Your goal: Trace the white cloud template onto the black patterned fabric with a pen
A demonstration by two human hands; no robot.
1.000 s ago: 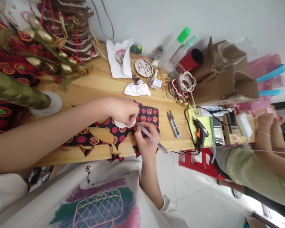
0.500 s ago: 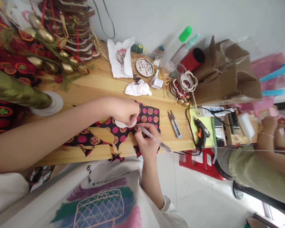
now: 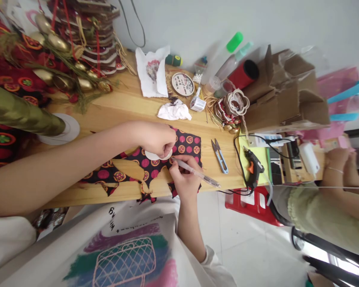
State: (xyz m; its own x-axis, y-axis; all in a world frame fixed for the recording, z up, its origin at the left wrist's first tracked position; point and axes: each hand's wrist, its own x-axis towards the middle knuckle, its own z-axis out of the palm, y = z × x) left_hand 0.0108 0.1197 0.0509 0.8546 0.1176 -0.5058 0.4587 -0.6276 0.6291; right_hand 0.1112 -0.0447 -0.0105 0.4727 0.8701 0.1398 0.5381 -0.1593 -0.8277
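Dark fabric [image 3: 191, 150] printed with pink and orange circles lies on the wooden table, with ragged cut-outs along its near side. On it rests a small white rounded piece [image 3: 152, 156], partly covered by my left hand [image 3: 159, 139]. That hand's fingers are curled and press the piece down. In my right hand [image 3: 186, 177] is a clear pen [image 3: 208, 179], its tip at the right edge of the white piece. Blue-handled thread snips [image 3: 219, 156] lie to the right of the fabric.
A black glue gun [image 3: 253, 167] lies at the right on yellow paper. Behind stand a cardboard box [image 3: 284, 107], bottles and a red cylinder [image 3: 242, 75]. Gold bell ornaments [image 3: 60, 42] and an olive fabric roll [image 3: 24, 109] occupy the left. Another person's arms [image 3: 336, 171] show far right.
The pen's rear end has swung slightly up and to the right, while its tip stays by the white piece. My left hand holds its place. The other person's hands have shifted slightly.
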